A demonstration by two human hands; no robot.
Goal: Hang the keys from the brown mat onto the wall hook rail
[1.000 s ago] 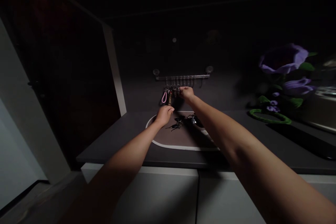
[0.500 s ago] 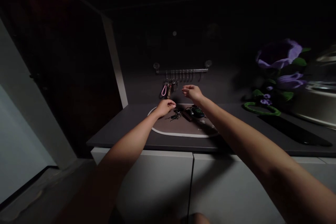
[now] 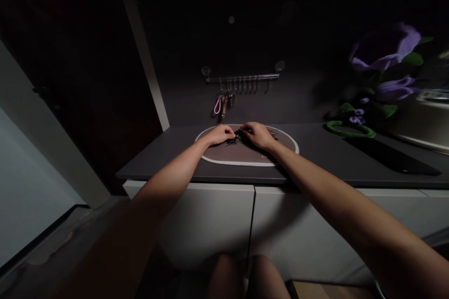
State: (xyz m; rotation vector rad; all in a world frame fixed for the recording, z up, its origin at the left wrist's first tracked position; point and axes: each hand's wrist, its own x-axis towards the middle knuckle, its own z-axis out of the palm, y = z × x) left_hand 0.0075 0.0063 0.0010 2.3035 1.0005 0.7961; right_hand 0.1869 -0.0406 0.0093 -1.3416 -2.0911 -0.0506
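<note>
A bunch of dark keys lies on the oval brown mat with its white rim. From the left, my left hand has its thumb and fingers closed at the keys. My right hand curls down onto the same bunch from the right, fingertips bent round its far end. Some of the keys are covered by both hands. Behind the right hand, more small items on the mat are partly hidden.
Above the mat, a clear hook rail carries a pink loop keychain, a brown tag and other keys. To the right stand purple flowers, a green ring, a flat black object and a pale rounded vessel.
My right hand let go near the hanging keys, came away from the rail and moved down to the keys on the mat. My left hand lowered to them too. The view tilted down.
</note>
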